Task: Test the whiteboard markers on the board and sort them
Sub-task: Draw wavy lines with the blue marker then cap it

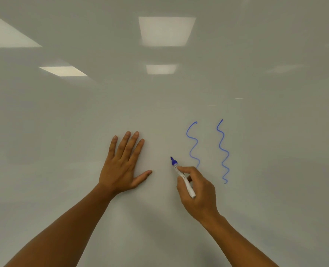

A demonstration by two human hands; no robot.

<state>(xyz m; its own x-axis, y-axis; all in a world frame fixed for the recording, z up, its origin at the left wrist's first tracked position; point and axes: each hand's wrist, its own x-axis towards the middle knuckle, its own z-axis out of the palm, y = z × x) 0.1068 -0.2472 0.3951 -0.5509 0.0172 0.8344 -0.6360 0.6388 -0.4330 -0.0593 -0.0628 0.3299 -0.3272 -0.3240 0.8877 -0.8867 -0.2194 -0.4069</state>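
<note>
Right now the whiteboard point(67, 132) fills the whole head view, its glossy surface mirroring several rectangular ceiling lights point(166, 31) across the upper part. Its edges are out of view.

Left hand point(121, 166): laid flat on the board near the middle of the view, palm against the surface, 4 fingers straight and close together pointing up, thumb stretched out to the right. Its grip is spread and holds nothing.

Right hand point(198, 191): just to the right of the left hand, apart from it. Its grip is pinching a whiteboard marker point(183, 178), thumb and forefinger curled round the white barrel near the front end, the other fingers folded beneath. The marker is uncapped, tilted, with its blue tip pointing up and to the left, and its rear end sticking out over the back of the fingers. Whether the tip touches the board I cannot tell.

2 blue wavy lines run top to bottom on the board to the right of the marker tip. The left squiggle point(193, 145) ends behind the right hand's knuckles; the right squiggle point(223, 151) is longer and stands clear of the hand, ending level with the fingers.
</note>
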